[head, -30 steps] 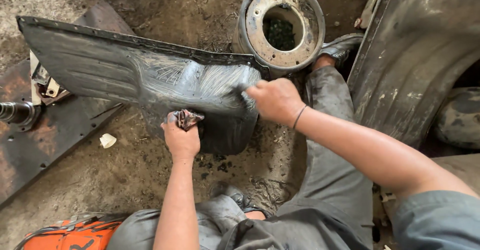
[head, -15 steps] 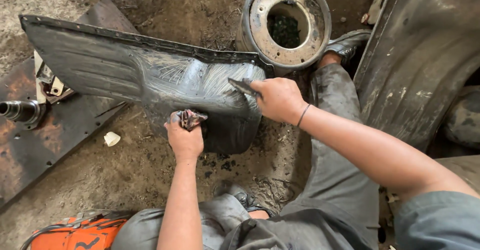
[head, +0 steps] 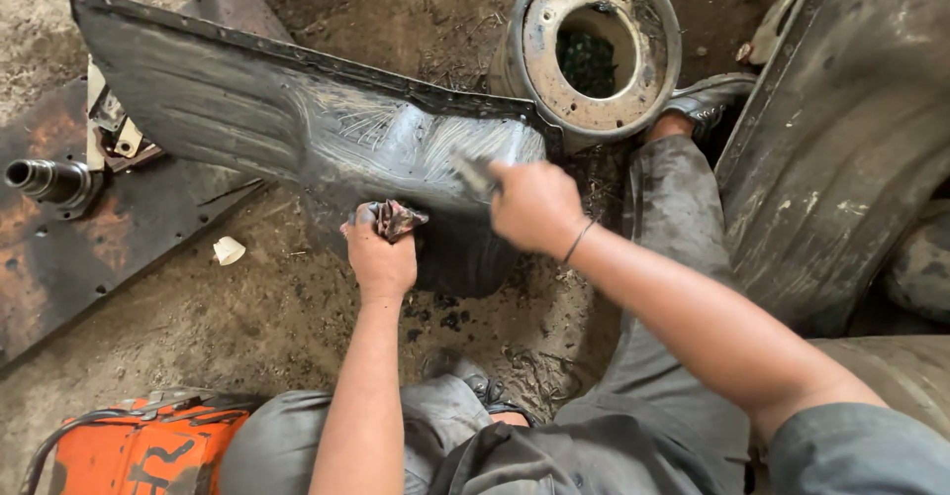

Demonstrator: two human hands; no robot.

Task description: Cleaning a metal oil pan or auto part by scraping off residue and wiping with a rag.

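Observation:
A long, dark, greasy metal pan [head: 247, 109] with a bolt-holed flange lies across the dirt floor, its right end scraped to shiny streaks. My right hand [head: 534, 203] grips a small scraper tool [head: 473, 173] whose blurred blade rests on the scraped patch. My left hand [head: 381, 252] is closed on a dirty crumpled rag [head: 396, 220] and presses against the pan's near edge. My grey-trousered legs reach forward on both sides.
A round rusty metal housing [head: 604, 45] with a central hole stands behind the pan. A large curved dark panel [head: 841, 148] fills the right side. A rusty plate [head: 59, 257] with a shaft [head: 45, 180] lies left; an orange machine [head: 139, 450] sits bottom left.
My right hand has slid the scraper leftward and downward across the shiny patch. My left hand and the rag stay on the pan's edge.

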